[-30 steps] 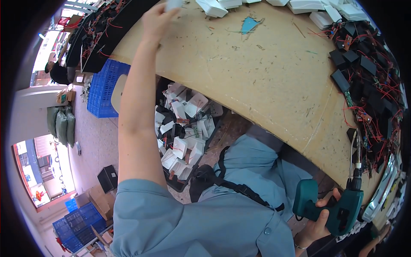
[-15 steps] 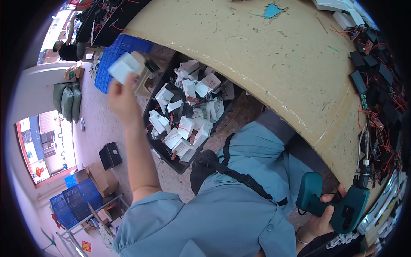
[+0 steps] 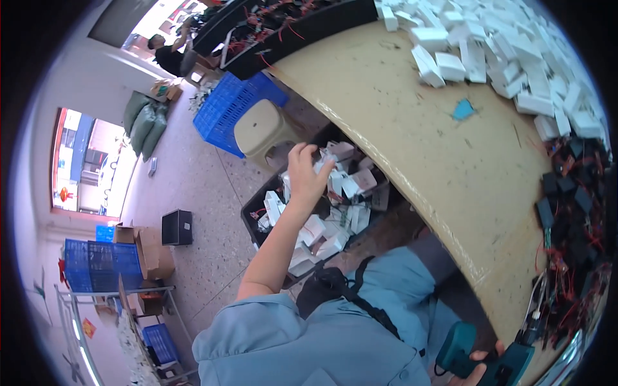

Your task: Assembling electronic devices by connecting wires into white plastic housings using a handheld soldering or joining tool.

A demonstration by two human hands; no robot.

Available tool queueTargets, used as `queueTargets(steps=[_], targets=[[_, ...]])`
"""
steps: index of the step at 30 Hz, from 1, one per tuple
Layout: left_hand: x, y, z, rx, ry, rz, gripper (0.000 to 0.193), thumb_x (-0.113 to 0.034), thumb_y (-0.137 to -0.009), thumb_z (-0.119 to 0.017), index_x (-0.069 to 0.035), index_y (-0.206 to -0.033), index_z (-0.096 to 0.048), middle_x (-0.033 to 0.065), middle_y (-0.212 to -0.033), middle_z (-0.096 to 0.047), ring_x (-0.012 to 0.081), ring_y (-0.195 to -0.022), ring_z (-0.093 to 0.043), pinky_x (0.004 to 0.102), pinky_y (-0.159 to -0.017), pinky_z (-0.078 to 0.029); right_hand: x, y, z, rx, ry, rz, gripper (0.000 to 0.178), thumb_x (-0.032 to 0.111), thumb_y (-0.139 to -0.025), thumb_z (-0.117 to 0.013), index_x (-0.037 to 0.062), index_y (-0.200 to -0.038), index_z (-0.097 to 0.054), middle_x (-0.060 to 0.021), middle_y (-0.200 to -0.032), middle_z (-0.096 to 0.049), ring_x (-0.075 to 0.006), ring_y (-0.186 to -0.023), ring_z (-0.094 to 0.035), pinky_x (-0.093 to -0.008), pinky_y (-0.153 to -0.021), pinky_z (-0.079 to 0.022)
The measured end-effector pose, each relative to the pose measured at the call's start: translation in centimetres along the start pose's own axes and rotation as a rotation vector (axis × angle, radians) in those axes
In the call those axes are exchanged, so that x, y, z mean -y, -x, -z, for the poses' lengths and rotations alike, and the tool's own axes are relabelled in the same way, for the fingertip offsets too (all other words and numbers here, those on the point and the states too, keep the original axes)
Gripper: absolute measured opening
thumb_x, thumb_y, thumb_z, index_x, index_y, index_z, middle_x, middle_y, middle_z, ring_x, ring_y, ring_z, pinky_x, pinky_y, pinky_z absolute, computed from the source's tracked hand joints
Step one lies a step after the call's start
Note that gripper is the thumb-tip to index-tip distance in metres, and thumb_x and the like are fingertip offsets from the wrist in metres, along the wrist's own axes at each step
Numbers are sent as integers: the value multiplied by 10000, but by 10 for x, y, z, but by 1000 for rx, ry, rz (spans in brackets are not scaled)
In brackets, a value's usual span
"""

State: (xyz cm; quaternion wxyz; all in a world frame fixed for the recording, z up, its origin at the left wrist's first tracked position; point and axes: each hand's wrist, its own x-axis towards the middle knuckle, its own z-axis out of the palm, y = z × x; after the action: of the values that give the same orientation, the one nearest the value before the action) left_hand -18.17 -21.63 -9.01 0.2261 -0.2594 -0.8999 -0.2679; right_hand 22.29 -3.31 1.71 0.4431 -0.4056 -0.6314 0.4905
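Observation:
My left hand reaches over a black bin beside the table, its fingers spread and nothing held in them. White plastic housings fill that bin, some with circuit boards and thin wires among them. At the lower right my right hand grips a dark green power screwdriver around its handle. The tool's black chuck and long thin bit point up along the table's edge. The lower part of the tool is cut off by the picture's rim.
A curved tan table borders my right, with white housings heaped at its far end. Black boxes with red wires lie along its right side. Left of the table stand a beige stool and blue crates. Another person sits far off.
The white piece my left hand held up is gone from it; that hand has moved right, over the bin, and opened. The view has turned, showing more white housings. My right hand keeps the screwdriver.

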Motion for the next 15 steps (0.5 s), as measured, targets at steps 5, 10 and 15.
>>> queueTargets(steps=[5, 10, 15], targets=[[-71, -94, 22, -188, 199, -301, 353, -134, -701, -644, -9, -1007, -521, 161, -1053, -501, 331, -980, -472, 391, -841, -384, 9, -6, -4, 34, -97, 90, 503, 231, -791, -603, -49, -1163, -412, -134, -1010, -501, -190, -653, -434, -291, -535, -392], [-101, -186, -43, -93, 439, -595, 278, -111, -735, -602, -30, -997, -556, 158, -992, -554, 327, -972, -498, 376, -842, -390, 14, -14, -7, 29, -79, 77, 493, 236, -801, -591, -48, -1163, -414, -130, -1034, -504, -186, -655, -435, -282, -551, -388], [-124, -249, -124, 59, 573, -416, 414, -268, -765, -604, -19, -1084, -521, 172, -1077, -522, 299, -1037, -477, 349, -889, -366, -12, -8, 8, -70, -106, 51, 626, 298, -756, -598, -79, -1187, -346, -166, -1036, -536, -138, -615, -522, -240, -528, -434]])
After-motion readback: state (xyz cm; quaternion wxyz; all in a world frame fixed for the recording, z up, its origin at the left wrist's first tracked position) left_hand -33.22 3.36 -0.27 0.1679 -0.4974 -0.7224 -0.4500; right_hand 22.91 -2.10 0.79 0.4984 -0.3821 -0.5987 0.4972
